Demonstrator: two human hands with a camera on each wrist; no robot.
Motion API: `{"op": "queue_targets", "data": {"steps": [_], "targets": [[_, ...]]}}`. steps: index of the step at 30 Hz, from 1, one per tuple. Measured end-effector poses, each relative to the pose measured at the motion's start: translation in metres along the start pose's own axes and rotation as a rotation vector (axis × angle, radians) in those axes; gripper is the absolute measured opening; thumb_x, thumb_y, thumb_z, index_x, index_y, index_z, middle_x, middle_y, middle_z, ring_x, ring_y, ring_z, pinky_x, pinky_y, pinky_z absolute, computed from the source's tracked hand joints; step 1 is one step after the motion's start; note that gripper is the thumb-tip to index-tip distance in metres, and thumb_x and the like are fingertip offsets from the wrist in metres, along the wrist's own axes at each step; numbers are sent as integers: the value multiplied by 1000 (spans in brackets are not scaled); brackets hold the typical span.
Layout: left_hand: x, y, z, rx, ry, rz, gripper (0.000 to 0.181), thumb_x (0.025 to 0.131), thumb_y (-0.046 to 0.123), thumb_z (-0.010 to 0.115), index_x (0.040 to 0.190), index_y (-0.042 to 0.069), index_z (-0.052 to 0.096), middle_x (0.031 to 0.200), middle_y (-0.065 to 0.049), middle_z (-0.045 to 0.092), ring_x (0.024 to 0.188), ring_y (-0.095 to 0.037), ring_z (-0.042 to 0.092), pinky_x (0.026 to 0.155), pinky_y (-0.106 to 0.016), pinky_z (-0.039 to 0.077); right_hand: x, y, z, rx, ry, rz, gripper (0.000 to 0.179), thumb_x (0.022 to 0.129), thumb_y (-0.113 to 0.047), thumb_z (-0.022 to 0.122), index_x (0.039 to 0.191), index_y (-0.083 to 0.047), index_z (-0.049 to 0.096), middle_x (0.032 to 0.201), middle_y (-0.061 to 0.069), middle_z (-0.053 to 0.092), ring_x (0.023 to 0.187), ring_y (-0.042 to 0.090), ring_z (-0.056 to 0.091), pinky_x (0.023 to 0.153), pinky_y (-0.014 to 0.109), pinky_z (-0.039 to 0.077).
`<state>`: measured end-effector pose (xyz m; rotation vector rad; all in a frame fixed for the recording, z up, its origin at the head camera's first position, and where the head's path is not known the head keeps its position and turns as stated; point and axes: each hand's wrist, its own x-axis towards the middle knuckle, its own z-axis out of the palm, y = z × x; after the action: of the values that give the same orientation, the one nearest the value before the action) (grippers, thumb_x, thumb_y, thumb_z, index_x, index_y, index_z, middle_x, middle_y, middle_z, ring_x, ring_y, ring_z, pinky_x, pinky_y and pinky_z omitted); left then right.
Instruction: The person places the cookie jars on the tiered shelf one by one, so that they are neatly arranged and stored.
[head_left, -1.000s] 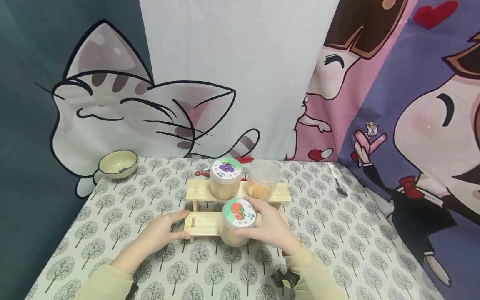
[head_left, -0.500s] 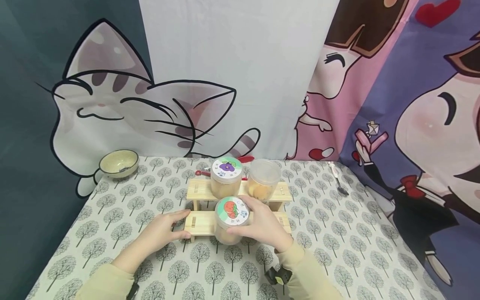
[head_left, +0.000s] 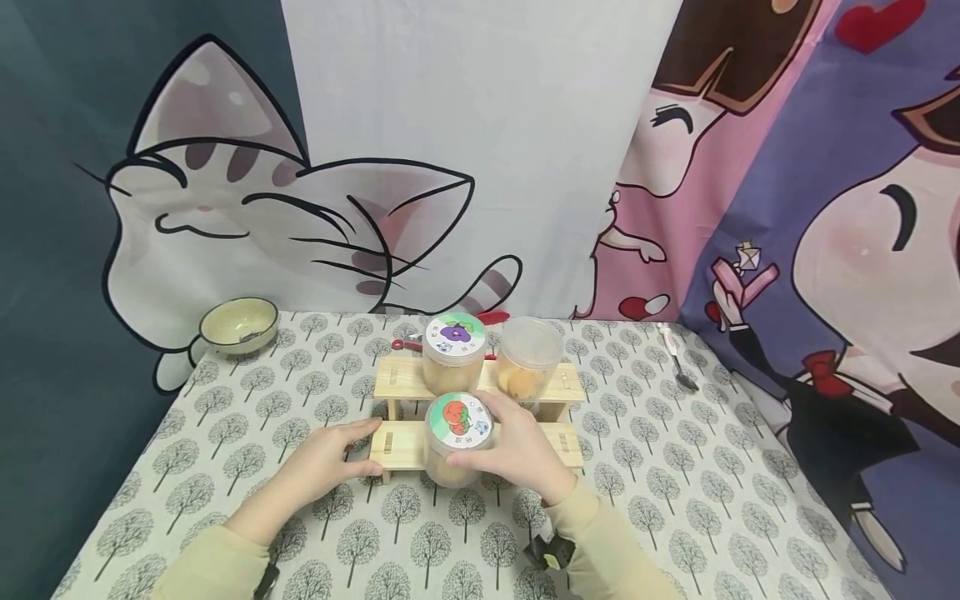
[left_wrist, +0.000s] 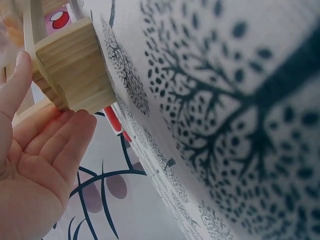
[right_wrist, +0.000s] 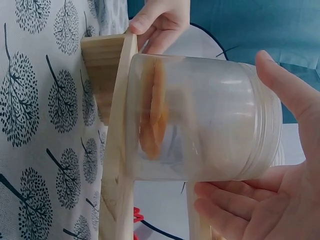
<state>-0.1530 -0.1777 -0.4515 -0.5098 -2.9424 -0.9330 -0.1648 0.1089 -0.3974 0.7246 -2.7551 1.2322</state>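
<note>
A two-step wooden rack (head_left: 396, 447) stands in the middle of the table. My left hand (head_left: 330, 458) grips the left end of its lower step, thumb on the near edge and fingers at the far edge. My right hand (head_left: 519, 446) holds a clear plastic jar (head_left: 452, 462) on the lower step, its lid printed with red fruit. In the right wrist view, orange pieces (right_wrist: 154, 110) show near the jar's base, which sits against the step. On the upper step stand a jar with a purple-fruit lid (head_left: 455, 337) and a jar with a plain lid (head_left: 531, 346).
A cream bowl (head_left: 238, 323) sits at the back left. Toward the back right lies a dark-headed spoon with a pale handle (head_left: 678, 362). Partly hidden behind the rack is a red-handled item (head_left: 405, 345). A printed curtain (head_left: 480, 150) hangs behind the tree-patterned tablecloth (head_left: 187, 500).
My right hand has shifted the red-fruit jar a little to the left along the lower step. My left hand stays at the rack's end.
</note>
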Motion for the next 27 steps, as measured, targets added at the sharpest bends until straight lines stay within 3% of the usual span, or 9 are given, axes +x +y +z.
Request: {"op": "queue_targets", "data": {"steps": [6, 15, 27], "targets": [[-1, 1, -1, -4, -6, -3, 76, 72, 40, 78, 134, 3, 52, 136, -16, 52, 122, -39, 51, 104, -56, 39, -2, -2, 3, -33, 6, -14, 78, 60, -54, 84, 125, -20, 57, 116, -8, 61, 104, 9, 58, 91, 34, 50], [-1, 1, -1, -1, 1, 3, 75, 72, 39, 78, 133, 3, 53, 135, -16, 53, 122, -39, 52, 103, -55, 40, -1, -1, 6, -49, 36, -25, 95, 60, -53, 84, 135, -6, 50, 127, 6, 59, 111, 19, 58, 95, 41, 50], [1, -2, 1, 4, -3, 8, 76, 71, 38, 79, 133, 3, 52, 136, -16, 52, 122, -39, 52, 104, -55, 40, -1, -5, 9, -44, 32, 27, 97, 60, -48, 86, 138, -7, 47, 134, 9, 55, 119, 24, 54, 100, 46, 46]]}}
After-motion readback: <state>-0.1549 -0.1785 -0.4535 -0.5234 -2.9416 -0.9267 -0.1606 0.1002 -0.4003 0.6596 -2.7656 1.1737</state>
